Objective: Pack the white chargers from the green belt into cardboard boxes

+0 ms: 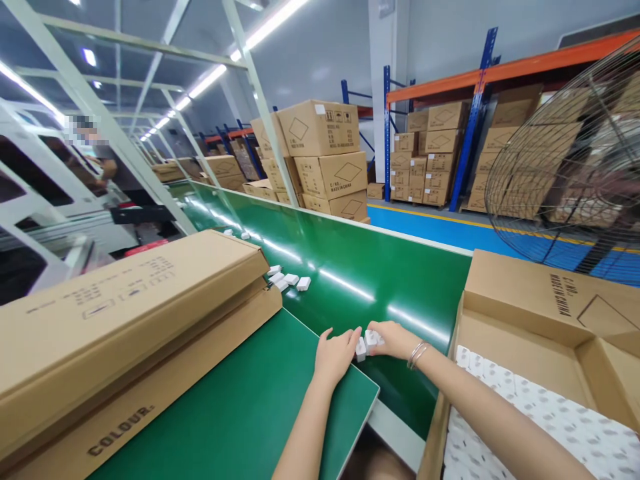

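Observation:
Near the inner corner of the green table, my left hand (336, 357) has its fingertips against a small white block (361, 349). My right hand (393, 339), with a bracelet at the wrist, has its fingers closed round more small white blocks (371, 341), just right of the first. Both hands are close together over the edge of the green belt (400, 267). Further up the belt lies a loose group of white blocks (290, 280). To the right, an open carton (520, 333) holds rows of white blocks with grey marks.
Closed cardboard boxes (125, 293) lie on the green table (240, 400) at left. A wire fan (575, 153) stands at the right. Stacked cartons (330, 160) and shelving (465, 120) are behind the belt. A person (115, 167) stands at far left.

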The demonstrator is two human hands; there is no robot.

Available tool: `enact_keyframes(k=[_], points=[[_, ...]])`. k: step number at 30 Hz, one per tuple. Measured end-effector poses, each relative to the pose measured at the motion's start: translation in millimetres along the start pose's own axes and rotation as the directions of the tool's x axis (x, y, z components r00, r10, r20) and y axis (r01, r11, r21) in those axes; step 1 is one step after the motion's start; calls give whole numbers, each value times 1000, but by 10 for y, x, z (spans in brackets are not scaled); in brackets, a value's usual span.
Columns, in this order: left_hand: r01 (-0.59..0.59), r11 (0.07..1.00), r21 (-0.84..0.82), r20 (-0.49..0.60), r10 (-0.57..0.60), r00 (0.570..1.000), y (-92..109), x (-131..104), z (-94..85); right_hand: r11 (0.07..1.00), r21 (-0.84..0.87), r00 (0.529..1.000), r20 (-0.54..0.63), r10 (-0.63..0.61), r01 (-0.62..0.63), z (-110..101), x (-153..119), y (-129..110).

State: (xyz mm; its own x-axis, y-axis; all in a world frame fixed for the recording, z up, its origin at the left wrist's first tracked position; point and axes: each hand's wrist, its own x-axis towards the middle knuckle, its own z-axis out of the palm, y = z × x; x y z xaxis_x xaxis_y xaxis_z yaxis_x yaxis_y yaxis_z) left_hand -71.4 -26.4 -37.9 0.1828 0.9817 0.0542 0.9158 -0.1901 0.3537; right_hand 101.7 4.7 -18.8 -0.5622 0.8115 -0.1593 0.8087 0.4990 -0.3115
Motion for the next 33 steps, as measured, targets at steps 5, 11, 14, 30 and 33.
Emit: enact_keyframes(k=[5, 11, 14, 30, 33], points=[[-12, 997, -71, -25, 10, 1000, -70, 11, 23, 999, 22, 998, -56, -35, 36, 90, -10, -182], [141, 903, -405, -113, -203, 973, -84, 16, -31, 984, 176, 999, -53, 9, 0, 108, -55, -274], [181, 846, -501, -127, -279, 952, -90, 2, -61, 926, 377, 999, -20, 40, -30, 14, -114, -148], [204, 877, -435, -59, -254, 965, -182, 0, -6, -255, 966, 989, 74, 131, -39, -119, -2028, 0], [216, 885, -413, -56, -262, 963, -178, -11, -13, -263, 964, 992, 75, 104, -45, -122, -2027, 2]])
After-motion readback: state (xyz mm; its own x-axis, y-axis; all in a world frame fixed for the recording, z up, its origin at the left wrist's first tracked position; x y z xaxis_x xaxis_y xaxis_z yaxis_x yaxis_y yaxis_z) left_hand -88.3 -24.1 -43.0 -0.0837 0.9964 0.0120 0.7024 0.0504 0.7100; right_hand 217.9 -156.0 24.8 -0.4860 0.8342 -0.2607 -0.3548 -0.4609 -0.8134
